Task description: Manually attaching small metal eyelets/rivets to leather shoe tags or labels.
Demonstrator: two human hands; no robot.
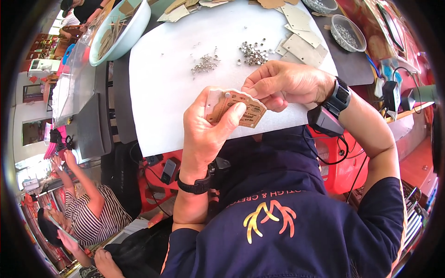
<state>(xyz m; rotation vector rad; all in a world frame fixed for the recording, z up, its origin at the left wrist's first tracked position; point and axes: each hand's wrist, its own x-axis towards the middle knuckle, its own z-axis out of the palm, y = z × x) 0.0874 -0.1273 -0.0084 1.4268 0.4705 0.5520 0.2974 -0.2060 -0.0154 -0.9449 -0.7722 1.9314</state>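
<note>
My left hand [204, 127] grips a small brown printed card [254, 110] with a scalloped edge, thumb across its face. The card is tilted above the near part of a white work sheet [162, 102]. At the card's upper right edge, my right hand [294, 82] is closed in a pinch; whatever lies between its fingertips is hidden. Beyond the hands is a loose pile of tiny silver pin-like pieces [205, 65]. To its right sits a heap of small round metal caps [254, 54].
Plain grey-beige cards with corner holes [306, 48] overlap at the right. Past them stands a clear bowl [363, 47] of small metal pieces. A pale blue basin [139, 23] holds brown scraps at the far left. Another person in a striped shirt [99, 211] sits at the left.
</note>
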